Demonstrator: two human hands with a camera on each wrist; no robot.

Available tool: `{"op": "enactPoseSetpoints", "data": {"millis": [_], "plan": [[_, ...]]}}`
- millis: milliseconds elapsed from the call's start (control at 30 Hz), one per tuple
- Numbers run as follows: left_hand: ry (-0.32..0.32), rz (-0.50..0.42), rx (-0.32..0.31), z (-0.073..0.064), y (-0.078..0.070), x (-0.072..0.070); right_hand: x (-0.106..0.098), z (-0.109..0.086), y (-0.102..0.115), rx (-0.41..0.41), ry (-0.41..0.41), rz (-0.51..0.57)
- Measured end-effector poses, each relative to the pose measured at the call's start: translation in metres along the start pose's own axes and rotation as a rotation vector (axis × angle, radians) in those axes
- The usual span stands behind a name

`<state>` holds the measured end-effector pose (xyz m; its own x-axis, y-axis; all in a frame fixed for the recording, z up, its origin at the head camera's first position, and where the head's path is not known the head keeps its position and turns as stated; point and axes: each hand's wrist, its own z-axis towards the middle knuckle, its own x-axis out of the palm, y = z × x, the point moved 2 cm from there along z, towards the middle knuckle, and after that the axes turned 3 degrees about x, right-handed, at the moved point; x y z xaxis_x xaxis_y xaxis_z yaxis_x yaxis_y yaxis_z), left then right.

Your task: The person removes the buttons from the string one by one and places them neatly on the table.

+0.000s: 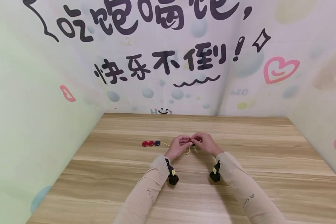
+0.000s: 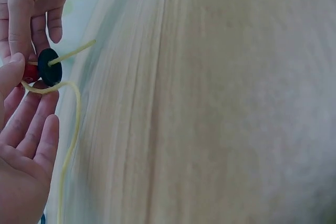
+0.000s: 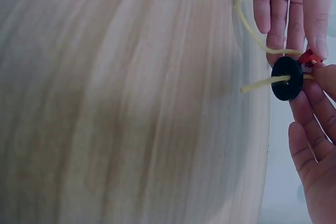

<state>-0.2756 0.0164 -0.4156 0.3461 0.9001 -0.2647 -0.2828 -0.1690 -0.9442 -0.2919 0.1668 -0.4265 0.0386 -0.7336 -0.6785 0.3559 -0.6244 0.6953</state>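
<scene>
Above the table, my left hand (image 1: pixel 179 146) and right hand (image 1: pixel 205 143) meet, thumbs and fingertips pinching a small red disc (image 3: pixel 308 57) between them. Fingers cover much of it. Right beside the red disc is a black disc (image 3: pixel 286 78), with a yellow cord (image 3: pixel 257 85) through its middle and a short free end sticking out. In the left wrist view the same black disc (image 2: pixel 50 67) stands on edge, and the cord (image 2: pixel 77 109) loops down past my left fingers. Whether the cord passes through the red disc is hard to tell.
Left of my hands, two red discs (image 1: pixel 148 143) and a black disc (image 1: pixel 157 143) lie in a row on the wooden table (image 1: pixel 114 174), the cord running from the black one towards my left hand. A printed wall (image 1: pixel 184 99) stands behind the table.
</scene>
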Motion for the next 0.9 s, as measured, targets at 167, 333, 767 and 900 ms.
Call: {"op": "enactPoseSetpoints", "data": {"millis": [167, 333, 767, 900], "plan": [[-0.014, -0.033, -0.015, 0.005, 0.013, 0.000, 0.000, -0.001, -0.002, 0.006, -0.001, 0.011], [-0.042, -0.030, -0.031, 0.013, 0.033, 0.000, -0.001, -0.002, -0.006, 0.023, -0.003, 0.010], [-0.096, 0.069, -0.052, 0.011, 0.044, -0.021, -0.008, -0.009, -0.013, 0.041, -0.007, -0.004], [-0.109, 0.080, -0.056, 0.009, 0.046, -0.030, -0.010, -0.011, -0.017, 0.049, -0.004, -0.012]]}}
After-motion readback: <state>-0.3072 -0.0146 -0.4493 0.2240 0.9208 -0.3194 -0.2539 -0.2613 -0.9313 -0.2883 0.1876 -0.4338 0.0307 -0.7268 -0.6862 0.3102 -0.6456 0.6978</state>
